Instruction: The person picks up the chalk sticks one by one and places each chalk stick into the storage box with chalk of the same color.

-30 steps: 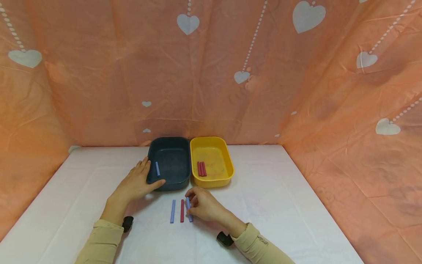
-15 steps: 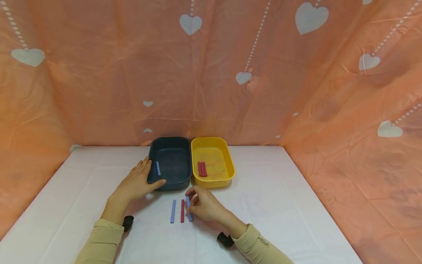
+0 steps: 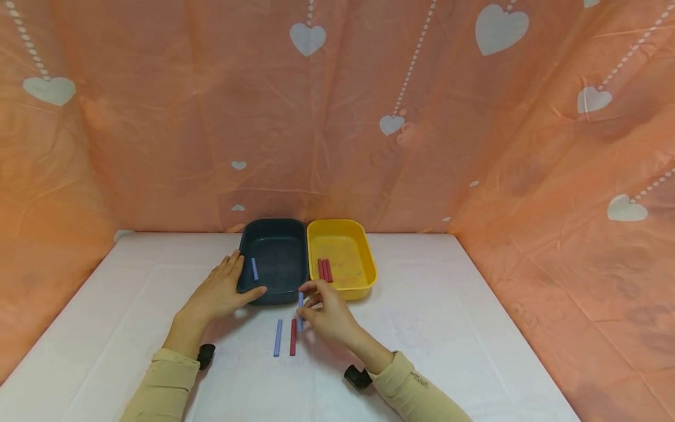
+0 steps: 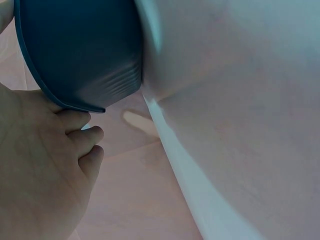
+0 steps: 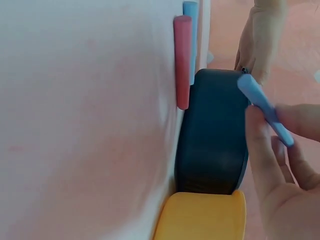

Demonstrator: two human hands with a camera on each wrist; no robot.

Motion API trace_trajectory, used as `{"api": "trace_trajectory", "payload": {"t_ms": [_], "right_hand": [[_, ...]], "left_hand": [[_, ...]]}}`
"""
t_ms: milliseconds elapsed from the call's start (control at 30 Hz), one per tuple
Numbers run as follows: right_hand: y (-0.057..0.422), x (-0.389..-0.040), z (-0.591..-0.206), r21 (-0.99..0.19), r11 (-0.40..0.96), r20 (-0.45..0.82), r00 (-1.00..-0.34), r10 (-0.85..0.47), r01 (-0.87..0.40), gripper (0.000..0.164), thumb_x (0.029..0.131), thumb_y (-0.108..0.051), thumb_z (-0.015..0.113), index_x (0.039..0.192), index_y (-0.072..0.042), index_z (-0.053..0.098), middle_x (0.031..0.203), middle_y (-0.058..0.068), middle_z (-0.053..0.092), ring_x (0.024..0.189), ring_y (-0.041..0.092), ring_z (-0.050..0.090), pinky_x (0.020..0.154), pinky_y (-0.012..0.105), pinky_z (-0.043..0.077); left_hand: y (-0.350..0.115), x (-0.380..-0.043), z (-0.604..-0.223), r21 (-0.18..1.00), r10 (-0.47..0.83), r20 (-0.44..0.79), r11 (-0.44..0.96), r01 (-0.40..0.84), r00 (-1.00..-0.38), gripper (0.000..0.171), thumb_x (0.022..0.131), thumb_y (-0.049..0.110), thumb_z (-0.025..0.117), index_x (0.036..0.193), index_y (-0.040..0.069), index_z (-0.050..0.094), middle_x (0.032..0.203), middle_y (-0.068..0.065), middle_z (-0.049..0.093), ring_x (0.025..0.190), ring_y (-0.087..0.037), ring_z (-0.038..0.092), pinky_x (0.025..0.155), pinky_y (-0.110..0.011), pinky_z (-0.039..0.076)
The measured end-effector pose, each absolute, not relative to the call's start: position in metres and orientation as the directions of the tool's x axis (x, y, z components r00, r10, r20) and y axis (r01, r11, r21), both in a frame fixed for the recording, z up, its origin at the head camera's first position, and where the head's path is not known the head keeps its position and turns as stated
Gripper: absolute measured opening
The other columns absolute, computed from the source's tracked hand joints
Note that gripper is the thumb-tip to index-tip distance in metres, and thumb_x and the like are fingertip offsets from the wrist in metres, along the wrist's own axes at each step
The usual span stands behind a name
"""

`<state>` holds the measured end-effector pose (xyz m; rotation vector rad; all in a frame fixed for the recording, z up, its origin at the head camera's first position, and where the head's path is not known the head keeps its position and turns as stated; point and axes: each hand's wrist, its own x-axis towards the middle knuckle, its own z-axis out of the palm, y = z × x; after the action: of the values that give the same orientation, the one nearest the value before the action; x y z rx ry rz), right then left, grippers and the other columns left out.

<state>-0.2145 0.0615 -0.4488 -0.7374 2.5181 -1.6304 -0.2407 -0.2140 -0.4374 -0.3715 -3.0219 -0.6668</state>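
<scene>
Between thumb and fingertips, my right hand (image 3: 333, 316) pinches a blue chalk stick (image 5: 256, 94), raised off the table in front of the two bins. Another blue chalk stick (image 3: 278, 338) and a red chalk stick (image 3: 293, 337) lie side by side on the table, just left of that hand. My left hand (image 3: 217, 291) rests against the near left corner of a dark blue bin (image 3: 282, 264), fingers extended along its side and thumb at the front rim. One blue chalk stick (image 3: 255, 269) lies inside this bin.
A yellow bin (image 3: 348, 246) stands right beside the dark one, with three red chalk sticks (image 3: 325, 271) in it. Both are near the back edge of the white-covered table (image 3: 422, 328). An orange curtain (image 3: 337, 117) with hearts hangs behind and at the sides.
My right hand has lifted the blue chalk stick off the table and moved it away from me, toward the bins. The left hand stays at the dark bin.
</scene>
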Motion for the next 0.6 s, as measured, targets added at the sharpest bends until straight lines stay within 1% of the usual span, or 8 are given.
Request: {"api": "trace_trajectory", "payload": {"t_ms": [133, 267, 467, 600], "right_hand": [[0.057, -0.22, -0.443, -0.89, 0.294, 0.227, -0.897, -0.379, -0.349, 0.034, 0.094, 0.003, 0.073, 0.124, -0.003, 0.06, 0.115, 0.011, 0.062, 0.088, 0.016, 0.067, 0.081, 0.022, 0.059], [0.052, -0.229, -0.438, -0.902, 0.245, 0.261, -0.9, -0.349, -0.357, 0.034, 0.094, 0.003, 0.073, 0.125, -0.001, 0.06, 0.114, 0.013, 0.061, 0.088, 0.018, 0.066, 0.081, 0.021, 0.058], [0.044, -0.247, -0.434, -0.893, 0.196, 0.337, -0.889, -0.309, -0.406, 0.035, 0.092, 0.005, 0.074, 0.124, 0.002, 0.061, 0.115, 0.017, 0.064, 0.085, 0.02, 0.068, 0.075, 0.021, 0.058], [0.037, -0.258, -0.429, -0.89, 0.199, 0.344, -0.89, -0.298, -0.411, 0.035, 0.092, 0.004, 0.074, 0.124, 0.001, 0.061, 0.108, 0.018, 0.067, 0.082, 0.019, 0.068, 0.071, 0.02, 0.058]], "left_hand": [[-0.214, -0.24, -0.436, 0.418, 0.23, 0.077, 0.876, 0.241, -0.97, 0.112, 0.094, 0.067, 0.062, 0.156, -0.017, 0.024, 0.166, -0.036, 0.017, 0.152, -0.056, 0.016, 0.121, -0.069, 0.019], [-0.213, -0.239, -0.434, 0.421, 0.231, 0.077, 0.874, 0.242, -0.97, 0.112, 0.094, 0.068, 0.061, 0.157, -0.016, 0.024, 0.166, -0.035, 0.016, 0.153, -0.055, 0.016, 0.121, -0.069, 0.018], [-0.214, -0.24, -0.434, 0.43, 0.229, 0.083, 0.87, 0.242, -0.97, 0.111, 0.094, 0.068, 0.062, 0.157, -0.016, 0.023, 0.167, -0.035, 0.015, 0.153, -0.055, 0.015, 0.122, -0.068, 0.017], [-0.215, -0.241, -0.437, 0.427, 0.226, 0.079, 0.872, 0.238, -0.971, 0.111, 0.094, 0.068, 0.061, 0.158, -0.015, 0.022, 0.167, -0.034, 0.015, 0.153, -0.055, 0.015, 0.123, -0.067, 0.017]]}}
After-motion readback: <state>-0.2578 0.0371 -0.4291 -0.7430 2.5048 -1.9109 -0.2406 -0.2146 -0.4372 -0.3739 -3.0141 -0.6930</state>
